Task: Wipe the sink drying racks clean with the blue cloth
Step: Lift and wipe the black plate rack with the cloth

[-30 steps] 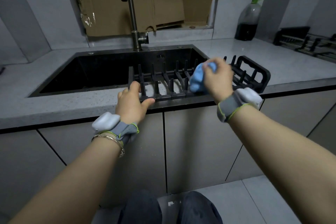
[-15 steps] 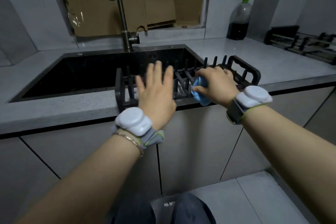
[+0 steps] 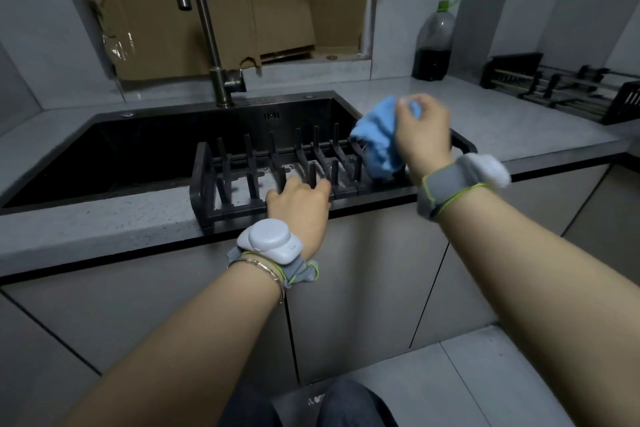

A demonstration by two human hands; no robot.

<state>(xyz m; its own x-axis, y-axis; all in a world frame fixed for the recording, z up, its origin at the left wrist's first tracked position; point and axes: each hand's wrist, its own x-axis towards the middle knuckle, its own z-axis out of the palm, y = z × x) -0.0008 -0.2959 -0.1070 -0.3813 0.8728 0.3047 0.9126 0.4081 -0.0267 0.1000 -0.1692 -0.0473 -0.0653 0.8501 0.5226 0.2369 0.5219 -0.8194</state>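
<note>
Blue cloth [image 3: 379, 142] bunched in raised right hand [image 3: 420, 135], left hand [image 3: 299, 203] on drying rack [image 3: 207, 180].

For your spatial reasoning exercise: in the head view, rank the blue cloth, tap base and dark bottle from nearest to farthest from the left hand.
1. Blue cloth, to the right, over the rack.
2. Tap base, behind the sink.
3. Dark bottle, far right corner.

Measured from the left hand.

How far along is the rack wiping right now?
Done: nothing reads as finished. In hand: the right hand holds the blue cloth at the right end of the black rack, while the left hand braces its front rail. Left: this rack's left pegs and the second rack on the counter.
</note>
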